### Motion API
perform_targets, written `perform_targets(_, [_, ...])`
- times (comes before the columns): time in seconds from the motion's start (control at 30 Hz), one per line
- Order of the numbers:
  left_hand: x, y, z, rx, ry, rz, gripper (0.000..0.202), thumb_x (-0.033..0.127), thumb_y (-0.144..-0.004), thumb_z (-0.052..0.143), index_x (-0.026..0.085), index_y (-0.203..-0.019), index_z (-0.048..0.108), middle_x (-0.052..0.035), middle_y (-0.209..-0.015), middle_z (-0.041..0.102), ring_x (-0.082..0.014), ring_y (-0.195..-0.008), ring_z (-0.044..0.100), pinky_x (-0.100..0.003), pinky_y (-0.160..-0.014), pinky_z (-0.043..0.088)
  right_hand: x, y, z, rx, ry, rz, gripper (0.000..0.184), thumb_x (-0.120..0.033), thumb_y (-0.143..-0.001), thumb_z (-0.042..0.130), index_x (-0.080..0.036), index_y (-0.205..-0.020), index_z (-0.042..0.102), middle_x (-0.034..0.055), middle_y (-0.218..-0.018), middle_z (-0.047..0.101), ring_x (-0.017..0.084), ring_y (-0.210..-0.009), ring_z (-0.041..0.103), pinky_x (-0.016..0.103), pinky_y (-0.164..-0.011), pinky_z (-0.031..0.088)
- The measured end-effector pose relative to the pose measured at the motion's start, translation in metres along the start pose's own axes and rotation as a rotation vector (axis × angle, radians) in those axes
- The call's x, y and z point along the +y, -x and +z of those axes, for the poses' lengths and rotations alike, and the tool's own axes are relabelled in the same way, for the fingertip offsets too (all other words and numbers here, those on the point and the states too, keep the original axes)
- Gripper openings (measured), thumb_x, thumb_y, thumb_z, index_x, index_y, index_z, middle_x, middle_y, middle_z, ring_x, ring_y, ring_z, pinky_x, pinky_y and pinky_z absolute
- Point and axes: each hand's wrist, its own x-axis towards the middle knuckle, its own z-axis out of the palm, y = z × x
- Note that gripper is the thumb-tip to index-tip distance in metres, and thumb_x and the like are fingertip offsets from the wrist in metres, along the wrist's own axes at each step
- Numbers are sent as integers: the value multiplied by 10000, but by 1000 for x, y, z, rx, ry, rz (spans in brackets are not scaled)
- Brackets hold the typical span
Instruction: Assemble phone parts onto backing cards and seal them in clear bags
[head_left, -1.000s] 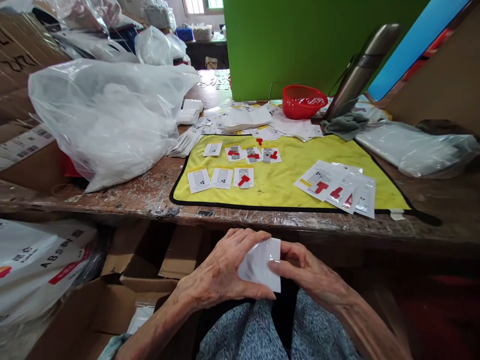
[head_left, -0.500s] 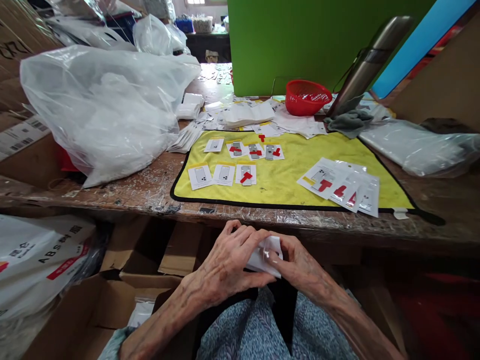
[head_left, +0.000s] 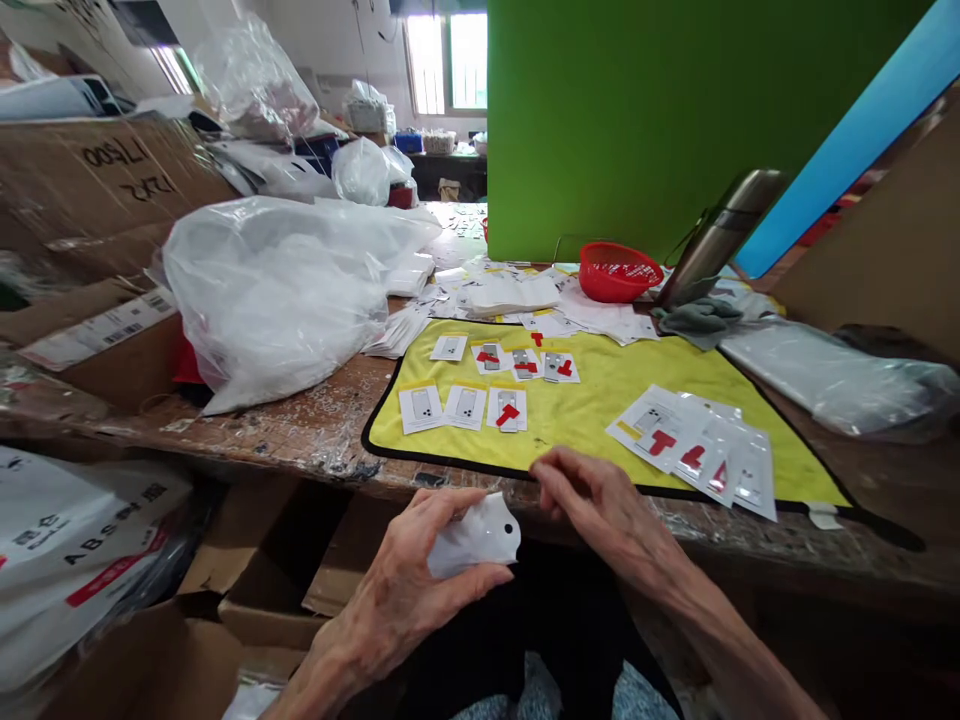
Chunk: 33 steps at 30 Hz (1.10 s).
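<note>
My left hand (head_left: 409, 575) grips a small white plastic packet (head_left: 480, 540) with a round hang hole, bowed between thumb and fingers in front of the table. Off to its right, my right hand (head_left: 581, 490) is at the table edge, fingers loosely bent and nothing visible in them. Ahead on a yellow cloth (head_left: 585, 420) lie printed cards (head_left: 465, 405), some bearing grey metal plates (head_left: 523, 362) and red T-shaped pieces (head_left: 508, 413). Clear packets (head_left: 690, 450) with red pieces inside are fanned out at the cloth's right side.
A red plastic basket (head_left: 615, 272), a steel flask (head_left: 724, 235) and a grey cloth (head_left: 697, 320) stand or lie at the back. At left sits a big clear plastic bag (head_left: 277, 290). Open cardboard boxes (head_left: 187, 650) are below the table edge.
My right hand has let go of the white packet and moved up toward the table edge. My left hand keeps the packet, now further left. The view has tilted up.
</note>
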Motion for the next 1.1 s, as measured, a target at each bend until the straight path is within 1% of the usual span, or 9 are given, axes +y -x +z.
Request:
perform_targets(0.1, [0, 0, -6, 26, -6, -36, 491, 379, -699, 756, 188, -1115, 578, -38, -943, 701, -179, -822, 655, -285, -722, 554, -10, -36, 5, 294, 420, 38, 193, -233, -908, 429, -184, -828, 598, 35, -713, 629, 185, -709, 584, 285, -641, 373])
perform_targets(0.27, [0, 0, -8, 36, -60, -13, 526, 381, -701, 753, 185, -1154, 572, -62, -1004, 711, -203, -847, 675, -331, -773, 563, -7, -78, 35, 471, 696, 33, 284, -264, -891, 501, -104, -1117, 566, 186, -1037, 643, 278, -902, 597, 362, -744, 402])
perform_targets(0.4, [-5, 5, -11, 75, -72, -20, 555, 362, -691, 762, 190, -1179, 563, -65, -1021, 708, -213, -873, 675, -368, -834, 551, -8, -84, 40, 470, 623, 194, 352, -306, -857, 556, -84, -1131, 545, 191, -1006, 650, 298, -922, 606, 366, -736, 404])
perform_targets(0.5, [-10, 8, -9, 97, -37, -40, 562, 364, -679, 768, 197, -1178, 570, -63, -1009, 709, -214, -876, 672, -368, -846, 547, -15, -84, 39, 427, 514, 312, 300, -322, -837, 572, -109, -1047, 569, 154, -946, 669, 291, -935, 618, 352, -736, 404])
perform_targets(0.6, [-13, 9, -4, 114, 1, -56, 570, 363, -669, 776, 198, -1176, 574, -67, -1021, 703, -215, -891, 664, -357, -826, 552, -18, -87, 44, 492, 451, 266, 217, -262, -827, 556, -140, -1007, 549, 140, -983, 671, 289, -966, 613, 381, -798, 388])
perform_targets(0.73, [-11, 6, -4, 131, 31, -98, 540, 373, -679, 770, 189, -1153, 587, -67, -1023, 697, -214, -911, 650, -352, -821, 548, -18, -87, 47, 538, 303, 168, 134, -153, -802, 482, -178, -932, 496, 87, -890, 679, 253, -857, 626, 391, -803, 376])
perform_targets(0.87, [-9, 4, -8, 101, 64, -200, 483, 397, -709, 745, 193, -1125, 606, -56, -1002, 694, -209, -905, 643, -348, -831, 535, -21, -57, 28, 469, 20, -2, 45, -227, -802, 520, -205, -822, 486, 29, -775, 632, 192, -712, 597, 316, -685, 416])
perform_targets(0.97, [-9, 3, -7, 80, 108, -227, 525, 428, -707, 742, 194, -1153, 594, -63, -1049, 678, -211, -927, 637, -347, -849, 524, -21, -22, 6, 240, -227, -94, 165, -367, -809, 573, -209, -828, 527, -5, -745, 602, 145, -655, 571, 254, -583, 426])
perform_targets(1.1, [-9, 2, -2, 79, 147, -212, 585, 454, -697, 743, 192, -1192, 573, -79, -1111, 657, -226, -982, 624, -370, -888, 510, -16, 10, -9, -24, -343, -43, 236, -432, -818, 593, -202, -851, 554, -6, -777, 601, 121, -663, 558, 220, -550, 430])
